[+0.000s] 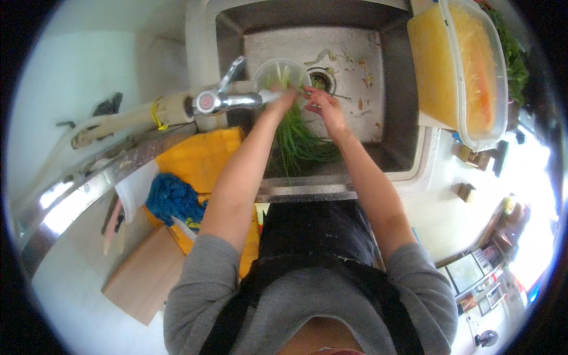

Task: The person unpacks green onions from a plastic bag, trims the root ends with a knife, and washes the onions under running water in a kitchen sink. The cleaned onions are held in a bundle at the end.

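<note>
Water from the chrome faucet (230, 101) runs over my left hand (284, 96), which is closed around a bunch of long green stalks, likely scallions or chives (295, 137). Their pale ends lie over a round translucent bowl (270, 66) in the metal sink (350, 44); the green leaves trail toward the near wall of the sink. Just right of the bunch is my right hand (323, 104), its fingers bent near the stalks. Whether it holds a piece is not clear. Plant scraps lie around the drain (320, 80).
A large plastic tub of yellow and orange shreds (437, 71) stands at the sink's right edge, leafy greens (514, 57) beyond it. On the left are a yellow cloth (204, 155), a blue cloth (171, 195), a knife (183, 227) and a wooden board (146, 275).
</note>
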`<state>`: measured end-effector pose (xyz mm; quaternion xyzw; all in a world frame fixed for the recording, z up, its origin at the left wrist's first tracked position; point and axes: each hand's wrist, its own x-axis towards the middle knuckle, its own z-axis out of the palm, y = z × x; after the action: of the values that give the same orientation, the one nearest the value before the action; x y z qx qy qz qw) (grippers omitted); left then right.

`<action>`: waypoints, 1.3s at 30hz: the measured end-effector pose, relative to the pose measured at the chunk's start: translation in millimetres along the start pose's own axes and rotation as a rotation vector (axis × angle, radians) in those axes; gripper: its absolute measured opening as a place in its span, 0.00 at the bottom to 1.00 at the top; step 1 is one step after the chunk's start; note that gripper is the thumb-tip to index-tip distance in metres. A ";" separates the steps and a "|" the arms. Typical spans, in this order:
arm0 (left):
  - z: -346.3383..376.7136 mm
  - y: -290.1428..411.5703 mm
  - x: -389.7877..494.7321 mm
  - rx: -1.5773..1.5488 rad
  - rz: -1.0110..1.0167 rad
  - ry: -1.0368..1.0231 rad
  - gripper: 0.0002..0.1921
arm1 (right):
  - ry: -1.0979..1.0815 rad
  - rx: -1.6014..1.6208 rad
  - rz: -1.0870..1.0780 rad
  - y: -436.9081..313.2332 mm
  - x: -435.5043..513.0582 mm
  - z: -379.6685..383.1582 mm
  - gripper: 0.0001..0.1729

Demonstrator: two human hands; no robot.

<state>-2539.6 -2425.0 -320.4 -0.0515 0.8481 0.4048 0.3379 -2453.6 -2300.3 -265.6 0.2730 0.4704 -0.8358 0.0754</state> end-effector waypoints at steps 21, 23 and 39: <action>-72.3 14.5 -74.7 -0.520 -0.089 0.103 0.14 | 0.472 -0.241 -0.089 -47.4 43.1 -28.3 0.19; -74.0 24.6 -79.0 -0.580 -0.061 0.049 0.14 | 0.180 -0.483 -0.171 -33.8 31.1 -14.7 0.21; -79.5 48.9 -100.7 -0.417 -0.110 -0.115 0.15 | -0.236 -0.521 -0.158 -40.6 45.8 -8.4 0.14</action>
<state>-2522.3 -2468.5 -191.3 -0.1433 0.7211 0.5548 0.3894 -2504.4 -2265.2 -262.9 0.1080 0.6768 -0.7161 0.1320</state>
